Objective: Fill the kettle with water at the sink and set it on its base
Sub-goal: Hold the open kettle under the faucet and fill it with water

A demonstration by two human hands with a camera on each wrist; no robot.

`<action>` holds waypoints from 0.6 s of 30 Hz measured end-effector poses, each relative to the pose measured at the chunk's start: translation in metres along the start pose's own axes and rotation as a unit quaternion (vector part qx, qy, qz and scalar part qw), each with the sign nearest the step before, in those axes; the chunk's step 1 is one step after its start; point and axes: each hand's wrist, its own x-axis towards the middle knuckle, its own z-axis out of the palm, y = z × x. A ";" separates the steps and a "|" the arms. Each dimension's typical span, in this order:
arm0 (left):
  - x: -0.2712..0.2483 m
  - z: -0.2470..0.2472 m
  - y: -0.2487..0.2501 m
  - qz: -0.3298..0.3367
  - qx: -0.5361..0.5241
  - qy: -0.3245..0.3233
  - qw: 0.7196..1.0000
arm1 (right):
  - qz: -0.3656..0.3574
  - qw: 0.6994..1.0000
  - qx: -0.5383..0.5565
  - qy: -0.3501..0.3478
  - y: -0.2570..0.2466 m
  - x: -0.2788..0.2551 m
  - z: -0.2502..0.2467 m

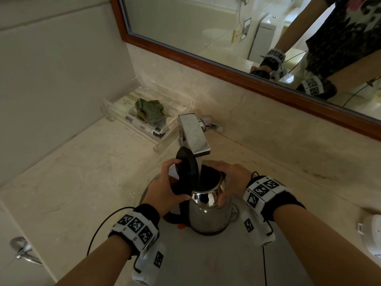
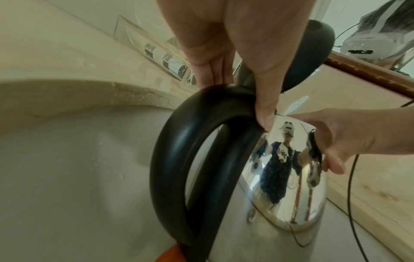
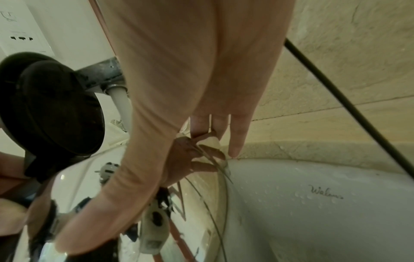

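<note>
A steel kettle (image 1: 210,215) stands in the white sink (image 1: 226,265) under the chrome faucet (image 1: 193,135). Its black lid (image 1: 185,165) is tipped up, and a stream of water (image 1: 199,168) runs from the spout into the opening. My left hand (image 1: 175,182) grips the top of the black handle (image 2: 174,159), thumb against the shiny shoulder. My right hand (image 1: 224,182) wraps the upper body of the kettle (image 3: 201,203), fingers on the far side and thumb on the near side. In the left wrist view the left hand (image 2: 239,99) sits on the handle below the lid (image 2: 313,53).
A clear tray (image 1: 165,137) with a green cloth (image 1: 148,109) sits on the marble counter (image 1: 82,172) behind left of the faucet. A white round object (image 1: 371,236) lies on the counter at the right edge. A framed mirror (image 1: 226,27) lines the back wall. A chrome fitting (image 1: 20,250) hangs at lower left.
</note>
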 end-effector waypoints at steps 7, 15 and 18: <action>-0.001 0.001 -0.003 0.006 -0.013 0.006 1.000 | -0.012 1.000 0.026 0.006 -0.001 -0.003 -0.001; -0.002 0.003 -0.004 0.016 -0.006 0.014 1.000 | -0.003 1.000 0.019 0.003 0.004 0.001 0.002; -0.002 0.003 -0.005 0.019 -0.005 0.015 1.000 | -0.007 1.000 0.019 0.004 0.005 0.001 0.003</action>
